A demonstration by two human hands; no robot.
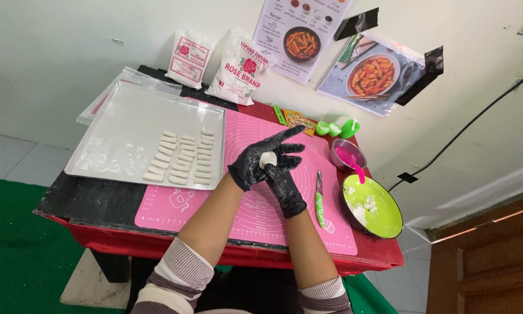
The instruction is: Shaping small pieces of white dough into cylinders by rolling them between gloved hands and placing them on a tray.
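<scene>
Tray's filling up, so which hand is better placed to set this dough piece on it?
Left, probably. The left hand is on the tray side and cups the dough; the right hand sits toward the green bowl.

Left hand [255, 163]: black glove, glossy, dusted with white smears on palm and fingers. Right hand [285, 183]: matching black glove, likewise smeared. Both forearms bare below pushed-up sleeves, striped in brown, grey and cream.
</scene>
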